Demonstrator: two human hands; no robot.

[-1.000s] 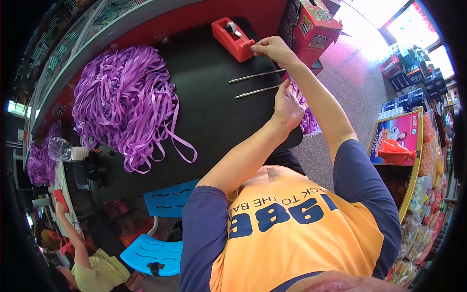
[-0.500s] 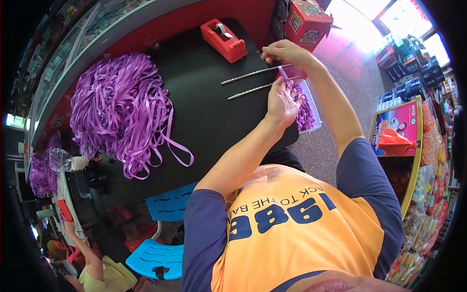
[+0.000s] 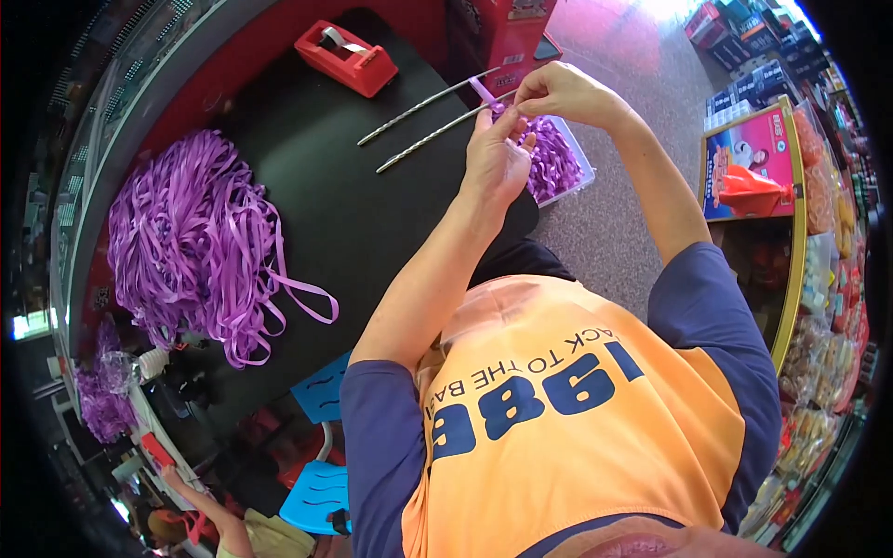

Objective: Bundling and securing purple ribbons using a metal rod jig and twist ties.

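Observation:
Two thin twisted metal rods (image 3: pixel 423 112) lie side by side, reaching over the black table (image 3: pixel 335 219) toward its right edge. A strip of purple ribbon (image 3: pixel 481 91) is looped at their right ends. My left hand (image 3: pixel 500 160) is at the lower rod, thumb and fingers closing around the ribbon there. Coming in from the right, my right hand (image 3: pixel 569 95) pinches at the same spot, its fingertips meeting those of my left hand. What exactly sits between the fingertips is partly hidden. Just beyond the hands, a white plastic bin (image 3: pixel 579 186) holds many purple ribbon pieces (image 3: pixel 553 153).
A large heap of purple ribbon (image 3: pixel 191 242) covers the table's left part. The red tape dispenser (image 3: pixel 349 60) stands at the far edge. Red boxes (image 3: pixel 498 51) are behind the hands. A blue chair (image 3: pixel 316 493) is at lower left, near another person's arm (image 3: pixel 209 507). Shelves line the right.
My right hand has come down to meet my left hand at the rods. The view has shifted, so the table and dispenser appear farther left.

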